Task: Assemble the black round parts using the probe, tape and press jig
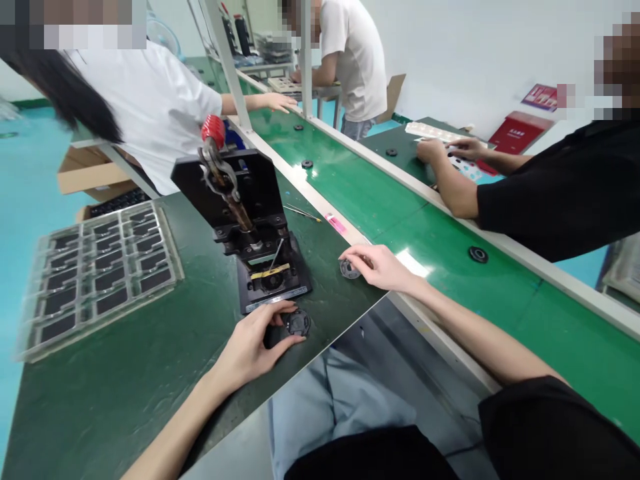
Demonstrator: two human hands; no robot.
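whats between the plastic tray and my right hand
The black press, with your left hand in front of it, as the head view shows.

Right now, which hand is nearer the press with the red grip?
Left. The left hand is just in front of the press, at a dark disc; the right hand is farther off, to its right, at a second disc.

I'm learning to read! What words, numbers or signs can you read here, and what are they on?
None can be read clearly.
Red box: pale writing, too small to read.
Wall sign: too blurred.
Pale strip on the black press: marks too small.
Pink label on the rail: no words readable.
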